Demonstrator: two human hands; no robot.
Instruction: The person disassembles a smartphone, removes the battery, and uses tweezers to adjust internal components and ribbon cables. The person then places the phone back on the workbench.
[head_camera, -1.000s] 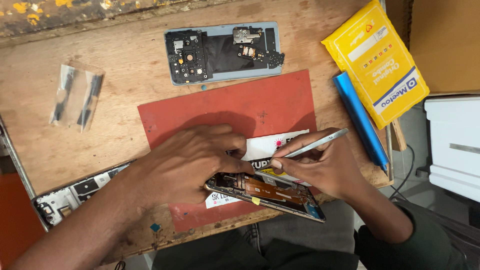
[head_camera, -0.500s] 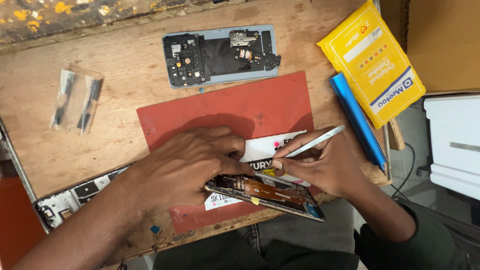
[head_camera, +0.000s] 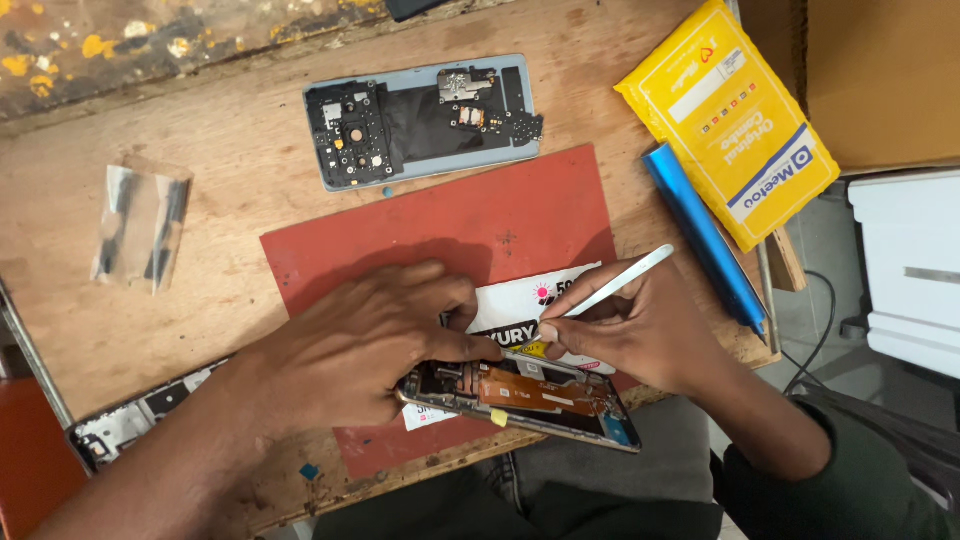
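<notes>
Opened phone (head_camera: 520, 395) pinned by left hand (head_camera: 370, 345); white tool (head_camera: 610, 287) pinched in right hand (head_camera: 640, 335). Orange ribbon (head_camera: 520, 390) could be torn by slipped tip.

bare left forearm (head_camera: 150, 470), dark green right sleeve (head_camera: 850, 480)
</notes>
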